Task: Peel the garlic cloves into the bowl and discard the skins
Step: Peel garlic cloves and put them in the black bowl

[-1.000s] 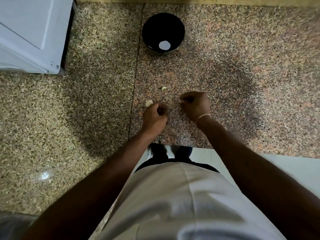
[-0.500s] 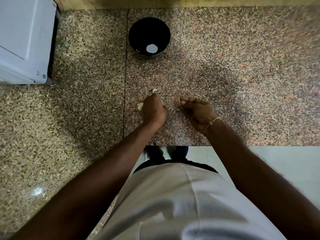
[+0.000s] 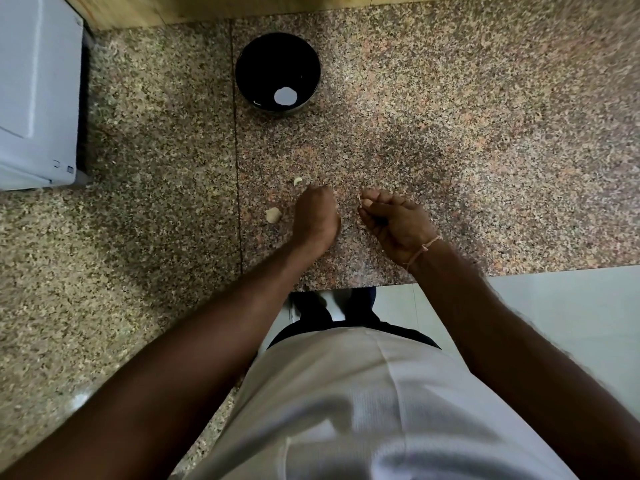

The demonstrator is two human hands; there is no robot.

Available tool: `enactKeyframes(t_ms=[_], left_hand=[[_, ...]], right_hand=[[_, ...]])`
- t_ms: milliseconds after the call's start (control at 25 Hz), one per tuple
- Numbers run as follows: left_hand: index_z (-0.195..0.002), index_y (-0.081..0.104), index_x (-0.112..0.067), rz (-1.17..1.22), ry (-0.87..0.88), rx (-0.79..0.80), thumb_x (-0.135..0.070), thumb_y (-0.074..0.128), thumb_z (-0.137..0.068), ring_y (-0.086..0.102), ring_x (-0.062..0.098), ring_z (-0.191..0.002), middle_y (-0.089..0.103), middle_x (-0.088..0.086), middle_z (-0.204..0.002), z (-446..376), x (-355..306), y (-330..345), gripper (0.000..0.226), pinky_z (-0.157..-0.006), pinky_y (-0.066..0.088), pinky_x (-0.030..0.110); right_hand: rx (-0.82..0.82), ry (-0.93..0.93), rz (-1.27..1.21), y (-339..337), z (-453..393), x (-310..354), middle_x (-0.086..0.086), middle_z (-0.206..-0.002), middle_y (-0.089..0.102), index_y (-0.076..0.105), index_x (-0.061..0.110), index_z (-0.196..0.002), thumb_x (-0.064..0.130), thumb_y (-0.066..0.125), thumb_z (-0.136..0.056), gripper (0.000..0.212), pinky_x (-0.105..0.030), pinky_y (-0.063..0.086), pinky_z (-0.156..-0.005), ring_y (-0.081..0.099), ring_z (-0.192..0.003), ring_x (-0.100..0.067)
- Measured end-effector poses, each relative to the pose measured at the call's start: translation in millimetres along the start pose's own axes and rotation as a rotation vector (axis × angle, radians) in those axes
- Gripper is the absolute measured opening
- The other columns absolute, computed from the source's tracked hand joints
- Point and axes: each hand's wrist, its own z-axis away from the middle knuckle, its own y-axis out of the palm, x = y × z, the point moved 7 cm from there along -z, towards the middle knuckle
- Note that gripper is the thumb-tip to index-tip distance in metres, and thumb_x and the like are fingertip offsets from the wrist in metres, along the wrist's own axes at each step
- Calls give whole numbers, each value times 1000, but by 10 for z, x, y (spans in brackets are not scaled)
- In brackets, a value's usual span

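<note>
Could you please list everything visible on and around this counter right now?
bowl: one, black, far side of the counter; whether it holds anything cannot be told.
garlic pieces: two, pale, on the counter beside the left hand.
counter: one, speckled granite.
appliance: one, white, far left.
wrist thread: one, pale, on the right wrist.
left hand: one, fingers curled, contents hidden.
right hand: one, pinching a small pale scrap at the fingertips.

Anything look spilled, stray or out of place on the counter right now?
Mostly tidy. Two pale garlic bits lie loose on the granite counter by the left hand: one to its left, a smaller one just beyond it. The black bowl stands upright, well behind them.
</note>
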Motion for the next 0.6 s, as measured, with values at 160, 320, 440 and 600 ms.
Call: enactKeyframes(t_ms=[160, 320, 440, 600], left_hand=[[-100, 65, -7, 27, 76, 17, 4, 55, -98, 52, 16, -89, 65, 7, -102, 22, -144, 86, 15, -70, 36, 26], [-98, 62, -10, 66, 121, 28, -1, 61, -95, 51, 18, -90, 56, 2, -97, 73, -103, 71, 10, -73, 35, 28], [-105, 65, -9, 9, 140, 45, -1, 60, -98, 47, 14, -90, 62, 5, -106, 63, -112, 92, 12, -74, 33, 26], [-118, 63, -3, -82, 244, 58, 9, 59, -94, 56, 20, -98, 63, 15, -122, 224, -57, 91, 28, -79, 47, 30]], right_hand=[[-26, -13, -32, -74, 32, -2, -6, -92, 73, 67, 1, -81, -18, 57, -93, 25, -24, 61, -71, 70, -81, -14], [-59, -23, -57, -147, 43, -24, -7, -93, 73, 64, 2, -79, -18, 58, -92, 25, -27, 62, -76, 71, -82, -14], [-54, -16, -46, -140, 37, -54, -7, -93, 71, 63, -5, -103, -16, 58, -93, 16, -25, 61, -76, 68, -83, -15], [-44, -27, -29, -112, 51, -75, -6, -93, 72, 68, -3, -95, -15, 59, -93, 15, -24, 60, -76, 70, -81, -13]])
